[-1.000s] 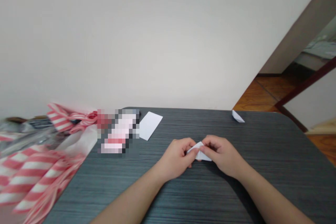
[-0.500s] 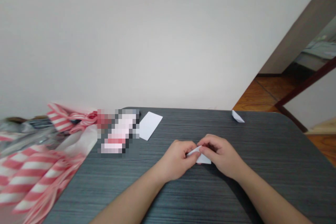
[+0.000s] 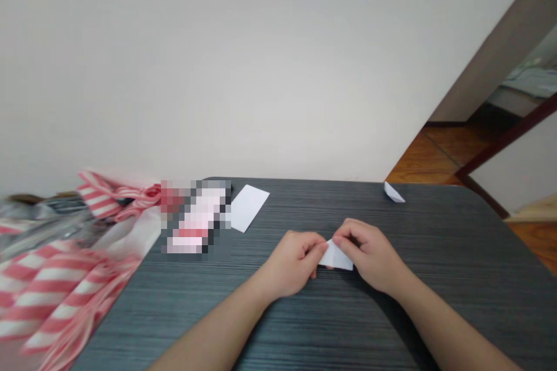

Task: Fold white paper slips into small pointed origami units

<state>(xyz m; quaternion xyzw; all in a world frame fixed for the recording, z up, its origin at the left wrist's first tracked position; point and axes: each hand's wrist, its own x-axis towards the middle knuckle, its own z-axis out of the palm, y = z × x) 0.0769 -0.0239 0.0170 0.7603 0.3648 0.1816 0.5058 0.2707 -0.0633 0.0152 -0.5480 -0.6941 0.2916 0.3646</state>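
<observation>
A small folded piece of white paper (image 3: 337, 256) sits between my two hands, just above the dark grey table (image 3: 304, 313). My left hand (image 3: 296, 261) pinches its left edge with curled fingers. My right hand (image 3: 369, 252) grips its right side, fingers bent over the top. Both forearms reach in from the bottom of the view.
A flat white sheet of paper (image 3: 249, 207) lies at the far left of the table, and a small folded white paper shape (image 3: 394, 192) near the far right corner. Red-and-white striped plastic bags (image 3: 56, 278) crowd the left edge. A blurred patch (image 3: 195, 217) lies beside them.
The paper between my fingers has been pressed flatter and now shows a wider white face; both hands stayed in the same spot, shifting only their fingers.
</observation>
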